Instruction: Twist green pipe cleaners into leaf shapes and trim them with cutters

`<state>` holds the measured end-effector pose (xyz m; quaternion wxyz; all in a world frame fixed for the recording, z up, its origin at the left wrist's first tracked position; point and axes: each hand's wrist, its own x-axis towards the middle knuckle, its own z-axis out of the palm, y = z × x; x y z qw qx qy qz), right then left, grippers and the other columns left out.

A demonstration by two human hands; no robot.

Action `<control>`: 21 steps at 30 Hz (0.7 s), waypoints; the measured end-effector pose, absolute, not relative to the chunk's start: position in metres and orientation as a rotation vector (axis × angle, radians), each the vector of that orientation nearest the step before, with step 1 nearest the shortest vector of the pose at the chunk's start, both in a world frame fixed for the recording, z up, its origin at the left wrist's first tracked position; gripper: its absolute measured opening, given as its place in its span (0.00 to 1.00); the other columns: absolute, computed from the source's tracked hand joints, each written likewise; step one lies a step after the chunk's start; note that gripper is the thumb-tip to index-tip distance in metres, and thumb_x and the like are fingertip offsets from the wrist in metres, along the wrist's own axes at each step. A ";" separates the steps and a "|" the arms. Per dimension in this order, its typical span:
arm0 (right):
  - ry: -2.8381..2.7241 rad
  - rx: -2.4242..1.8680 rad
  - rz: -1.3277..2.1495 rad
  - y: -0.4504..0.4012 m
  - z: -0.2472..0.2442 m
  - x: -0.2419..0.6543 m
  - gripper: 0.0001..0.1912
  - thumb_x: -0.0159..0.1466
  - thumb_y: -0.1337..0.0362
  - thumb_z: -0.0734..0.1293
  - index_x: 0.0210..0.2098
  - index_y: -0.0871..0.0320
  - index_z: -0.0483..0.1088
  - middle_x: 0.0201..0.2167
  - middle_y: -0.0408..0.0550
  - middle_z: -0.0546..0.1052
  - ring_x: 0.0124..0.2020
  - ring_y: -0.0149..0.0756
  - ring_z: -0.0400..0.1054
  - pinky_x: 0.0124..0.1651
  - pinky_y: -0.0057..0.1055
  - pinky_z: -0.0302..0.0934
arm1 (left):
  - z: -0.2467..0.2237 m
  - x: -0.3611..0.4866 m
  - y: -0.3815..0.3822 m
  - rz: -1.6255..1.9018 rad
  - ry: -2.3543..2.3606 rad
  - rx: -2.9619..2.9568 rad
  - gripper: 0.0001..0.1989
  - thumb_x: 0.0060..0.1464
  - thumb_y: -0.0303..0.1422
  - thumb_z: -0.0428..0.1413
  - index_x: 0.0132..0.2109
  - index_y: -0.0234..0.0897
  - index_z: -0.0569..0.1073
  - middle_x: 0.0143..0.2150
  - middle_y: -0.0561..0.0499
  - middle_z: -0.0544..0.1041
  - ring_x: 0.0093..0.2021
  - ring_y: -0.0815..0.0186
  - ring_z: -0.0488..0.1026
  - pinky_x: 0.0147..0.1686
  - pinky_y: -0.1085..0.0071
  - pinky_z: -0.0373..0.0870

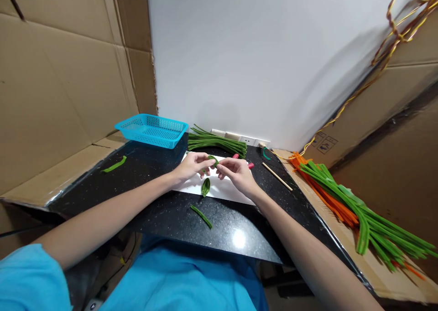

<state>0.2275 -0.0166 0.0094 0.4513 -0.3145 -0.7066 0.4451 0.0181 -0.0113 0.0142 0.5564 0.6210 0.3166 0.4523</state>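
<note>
My left hand (192, 166) and my right hand (238, 174) meet above a white sheet (227, 191), fingertips pinched on a small bent green pipe cleaner (212, 158). Fingers hide part of it. Just below them a leaf-shaped loop of green pipe cleaner (205, 187) lies at the sheet's near part. Closer to my body, a short straight green pipe cleaner piece (201, 216) rests on the black tabletop (164, 220). Red handles (251, 165) of a tool show behind my right hand; the rest of that tool is hidden.
A blue plastic basket (152, 131) stands back left, beside a bundle of dark green pipe cleaners (217, 143). At left lies a green strip (115, 164). Rightward are a wooden stick (277, 176), orange stems (328, 194) and bright green stems (376, 224) on cardboard.
</note>
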 end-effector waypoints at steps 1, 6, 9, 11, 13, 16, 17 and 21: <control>-1.738 -0.782 1.097 -0.016 0.009 0.227 0.20 0.62 0.48 0.77 0.35 0.60 0.79 0.28 0.47 0.79 0.27 0.34 0.72 0.34 0.32 0.69 | 0.014 0.018 -0.011 1.078 0.750 1.453 0.19 0.54 0.45 0.69 0.37 0.31 0.80 0.33 0.48 0.79 0.30 0.66 0.76 0.27 0.73 0.68; -1.736 -0.790 1.142 -0.019 0.014 0.227 0.20 0.61 0.48 0.78 0.32 0.60 0.77 0.26 0.45 0.78 0.26 0.33 0.71 0.34 0.31 0.67 | 0.012 0.018 -0.010 1.100 0.724 1.414 0.19 0.54 0.45 0.70 0.37 0.32 0.79 0.32 0.47 0.79 0.32 0.65 0.77 0.30 0.71 0.71; -1.734 -0.771 1.221 -0.020 0.015 0.227 0.20 0.62 0.48 0.77 0.30 0.60 0.77 0.24 0.44 0.76 0.25 0.33 0.71 0.36 0.32 0.67 | 0.012 0.017 -0.011 1.099 0.699 1.392 0.19 0.53 0.44 0.70 0.34 0.32 0.78 0.30 0.47 0.79 0.31 0.65 0.76 0.31 0.70 0.69; -1.721 -0.759 1.277 -0.019 0.014 0.228 0.20 0.62 0.48 0.77 0.30 0.60 0.76 0.25 0.43 0.76 0.25 0.32 0.71 0.36 0.32 0.67 | 0.013 0.017 -0.011 1.099 0.698 1.372 0.18 0.53 0.43 0.70 0.32 0.31 0.77 0.31 0.47 0.79 0.30 0.66 0.75 0.31 0.71 0.68; -1.702 -0.753 1.317 -0.016 0.011 0.229 0.19 0.62 0.49 0.77 0.30 0.59 0.76 0.26 0.43 0.76 0.25 0.32 0.71 0.36 0.32 0.67 | 0.013 0.016 -0.010 1.096 0.711 1.361 0.17 0.54 0.43 0.69 0.33 0.31 0.77 0.32 0.47 0.79 0.29 0.67 0.75 0.30 0.71 0.67; -1.677 -0.749 1.340 -0.011 0.007 0.233 0.19 0.63 0.50 0.77 0.30 0.60 0.75 0.27 0.43 0.76 0.26 0.31 0.70 0.36 0.31 0.66 | 0.011 0.017 -0.009 1.098 0.735 1.367 0.18 0.56 0.45 0.68 0.36 0.32 0.78 0.32 0.48 0.78 0.29 0.67 0.76 0.28 0.72 0.66; -1.671 -0.748 1.342 -0.010 0.006 0.234 0.19 0.62 0.50 0.77 0.30 0.60 0.76 0.27 0.43 0.76 0.26 0.31 0.70 0.36 0.31 0.66 | 0.011 0.017 -0.008 1.101 0.738 1.374 0.19 0.56 0.46 0.68 0.37 0.32 0.78 0.32 0.49 0.77 0.29 0.67 0.76 0.28 0.72 0.66; -1.653 -0.725 1.378 -0.010 0.006 0.236 0.18 0.62 0.51 0.78 0.31 0.60 0.77 0.27 0.44 0.77 0.27 0.31 0.70 0.36 0.31 0.66 | 0.010 0.019 -0.010 1.139 0.702 1.415 0.21 0.55 0.48 0.69 0.37 0.32 0.77 0.30 0.51 0.76 0.29 0.68 0.75 0.30 0.71 0.67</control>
